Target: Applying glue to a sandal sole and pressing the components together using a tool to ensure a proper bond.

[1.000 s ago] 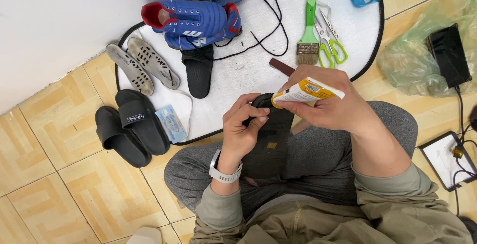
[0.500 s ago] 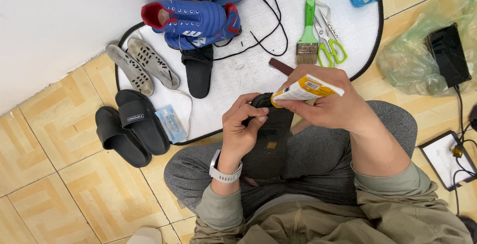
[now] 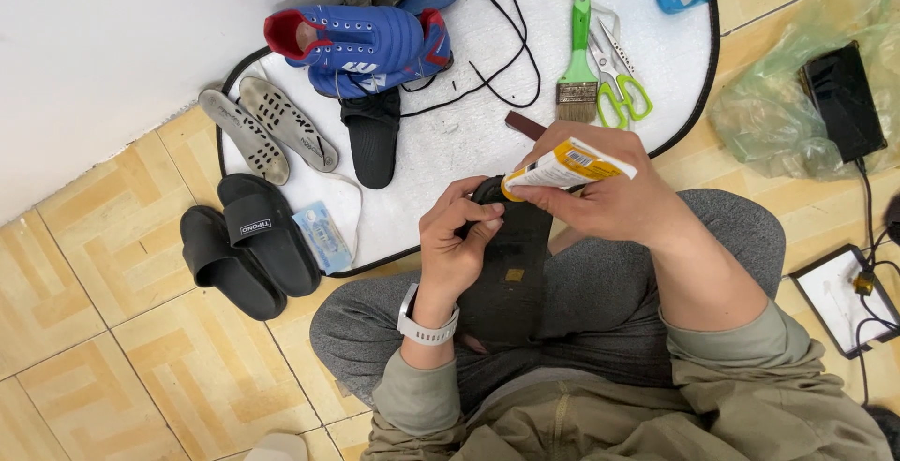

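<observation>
While the person sits cross-legged on the tiled floor, the left hand (image 3: 459,245) grips the upper end of a black insole (image 3: 514,278) lying lengthwise over the lap, fingers curled around its edge. The right hand (image 3: 600,194) is clenched around a yellow-and-white glue tube (image 3: 562,168), nozzle end touching the insole's top edge just beside the left fingertips. A white watch (image 3: 424,325) sits on the left wrist. Ahead lies a white mat (image 3: 450,142) (black rim) carrying blue sports shoes (image 3: 361,44), a black lace (image 3: 506,58), another black insole (image 3: 373,142), a green-handled brush (image 3: 578,58) and green scissors (image 3: 619,86). Two grey insoles (image 3: 267,128) lie at the mat's left edge; black slides (image 3: 248,245) sit on the tiles just beside it.
</observation>
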